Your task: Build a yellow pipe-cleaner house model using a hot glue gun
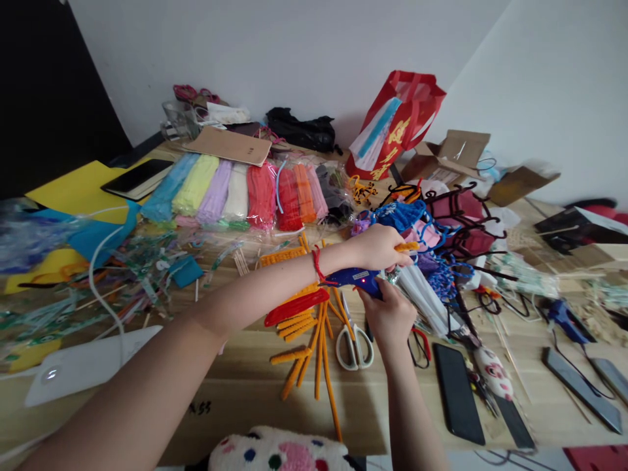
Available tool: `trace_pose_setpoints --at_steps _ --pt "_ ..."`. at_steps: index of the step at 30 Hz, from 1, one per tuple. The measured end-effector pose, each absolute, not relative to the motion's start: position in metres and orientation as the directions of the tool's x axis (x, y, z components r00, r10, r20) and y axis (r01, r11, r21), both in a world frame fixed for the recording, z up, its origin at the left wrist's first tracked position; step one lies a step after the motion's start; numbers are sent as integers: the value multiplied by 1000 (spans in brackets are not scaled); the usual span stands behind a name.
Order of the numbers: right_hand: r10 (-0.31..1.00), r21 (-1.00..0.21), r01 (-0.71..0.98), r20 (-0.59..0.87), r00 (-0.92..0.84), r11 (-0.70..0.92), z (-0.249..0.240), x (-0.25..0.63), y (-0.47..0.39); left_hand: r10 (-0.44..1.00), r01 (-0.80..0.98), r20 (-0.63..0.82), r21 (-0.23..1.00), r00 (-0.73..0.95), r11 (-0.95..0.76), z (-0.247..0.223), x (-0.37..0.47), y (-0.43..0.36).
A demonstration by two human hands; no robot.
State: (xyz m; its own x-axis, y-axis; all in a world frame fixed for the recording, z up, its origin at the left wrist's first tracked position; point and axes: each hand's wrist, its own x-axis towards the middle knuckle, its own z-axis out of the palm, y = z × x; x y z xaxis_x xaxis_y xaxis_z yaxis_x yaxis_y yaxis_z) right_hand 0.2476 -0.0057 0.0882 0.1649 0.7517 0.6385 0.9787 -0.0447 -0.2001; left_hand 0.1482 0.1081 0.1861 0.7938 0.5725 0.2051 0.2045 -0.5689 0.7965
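My left hand (pixel 377 247) reaches across to the right, closed on a short orange pipe cleaner piece (pixel 407 247). Just below it, my right hand (pixel 391 313) grips a blue hot glue gun (pixel 350 277) with a small red light glowing on its side. The gun's nozzle is hard to make out behind my left wrist. Under my arms lie loose orange pipe cleaners (pixel 318 356), some long and some cut short. A bundle of red pipe cleaner (pixel 297 307) rests across them. White-handled scissors (pixel 354 350) lie beside my right wrist.
Bagged pipe cleaners in several colours (pixel 235 193) line the back, before a red gift bag (pixel 392 124). Finished-looking blue and pink fuzzy pieces (pixel 412 222) crowd the right. A black phone (pixel 458 392), another blue glue gun (pixel 569 320) and a white power strip (pixel 93 363) lie around.
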Motion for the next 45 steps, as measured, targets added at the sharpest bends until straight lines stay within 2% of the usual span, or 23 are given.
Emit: trace_pose_setpoints --at_steps 11,37,45 --pt "752 -201 978 636 175 -57 88 249 -4 557 182 265 763 787 -621 186 148 109" --pt "765 -222 974 619 176 -45 87 249 -5 571 211 215 782 792 -587 184 146 110" --pt "778 -290 955 585 229 -63 85 249 -4 557 212 220 765 801 -608 183 149 110"
